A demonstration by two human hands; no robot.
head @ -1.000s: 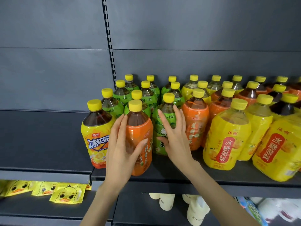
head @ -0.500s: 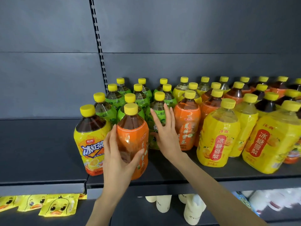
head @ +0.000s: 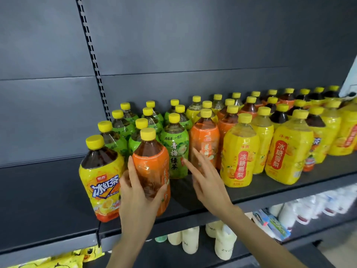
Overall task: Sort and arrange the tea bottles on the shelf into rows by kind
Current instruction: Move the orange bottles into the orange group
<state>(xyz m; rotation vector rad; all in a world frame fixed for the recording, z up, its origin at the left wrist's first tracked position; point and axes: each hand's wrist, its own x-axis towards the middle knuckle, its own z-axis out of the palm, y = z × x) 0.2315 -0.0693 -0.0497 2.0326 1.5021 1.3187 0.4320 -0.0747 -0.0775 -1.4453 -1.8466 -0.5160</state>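
Nearest the camera, the left hand (head: pixel 138 198) wraps its grip around the orange-labelled bottle (head: pixel 151 171), which stands at the front edge of the shelf (head: pixel 251 192), just beside a yellow iced-tea bottle (head: pixel 101 176) on its left. The right hand (head: pixel 207 180) is released, fingers spread, hovering in front of the green-tea bottle (head: pixel 175 149) and a second orange bottle (head: pixel 205 142); whether its fingertips touch either is unclear, since the hand is blurred.

The sorting looks partly done. Behind the held bottle, the green-tea bottles (head: pixel 135 122) already form rows running to the back panel, and orange and yellow pear-drink bottles (head: pixel 240 151) stand in rough files to the right. The held orange bottle and the lone iced-tea bottle sit ahead of the green rows, so they likely need moving to their own kind.

Farther right, dark-liquid bottles (head: pixel 279 113) mix among yellow ones, their labels hidden. The frame's right edge cuts off the rest, and the lower shelf's goods are only partly seen.
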